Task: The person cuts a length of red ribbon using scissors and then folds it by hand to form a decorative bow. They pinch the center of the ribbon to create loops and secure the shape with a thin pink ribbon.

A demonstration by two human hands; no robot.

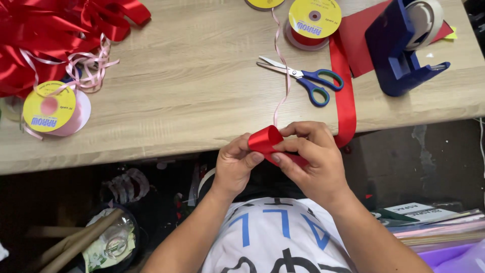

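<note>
Both hands at the table's near edge: left hand and right hand pinch a red ribbon loop between fingers and thumbs, its band trailing up to a red spool. Beyond, on the wooden table: blue-handled scissors, blue tape dispenser, pink spool, red bows.

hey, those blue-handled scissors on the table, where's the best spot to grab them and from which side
Probably by the blue handle loops: the scissors lie flat on the wooden table, blades open and pointing away to the left, loops toward the wide red ribbon. Come from above on the loop end. The thin pink ribbon crosses the blades, so keep clear of that end.
</note>
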